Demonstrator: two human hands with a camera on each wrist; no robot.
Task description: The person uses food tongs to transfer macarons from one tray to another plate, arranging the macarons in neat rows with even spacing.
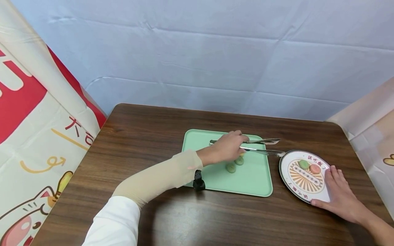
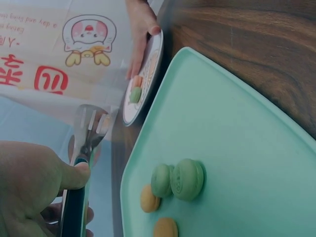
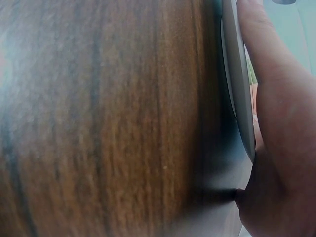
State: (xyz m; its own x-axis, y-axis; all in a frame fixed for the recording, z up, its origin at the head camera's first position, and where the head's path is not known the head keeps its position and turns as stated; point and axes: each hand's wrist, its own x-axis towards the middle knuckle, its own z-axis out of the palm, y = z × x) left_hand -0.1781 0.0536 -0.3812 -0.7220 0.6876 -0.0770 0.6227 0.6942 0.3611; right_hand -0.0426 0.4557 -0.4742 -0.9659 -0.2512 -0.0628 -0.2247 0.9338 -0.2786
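My left hand [image 1: 228,147] grips metal tongs [image 1: 274,152] above the tray; their two arms stand apart with no macaron seen between them. In the left wrist view the tongs [image 2: 89,133] show a slotted tip and a dark handle under the thumb. Two green macarons [image 2: 186,179] lie side by side on the light green tray [image 1: 252,188], with orange-yellow macarons [image 2: 165,228] close by. My right hand [image 1: 343,196] rests at the right rim of a round white plate [image 1: 293,159], fingers spread. On that plate sit a green macaron [image 1: 303,164] and a pink macaron [image 1: 315,169].
Both the tray and the plate stand on a dark wooden table [image 1: 147,136], the plate to the tray's right. A pale cloth [image 1: 197,61] hangs behind the table's far edge. Printed cartoon sheets [image 1: 27,191] hang at the sides.
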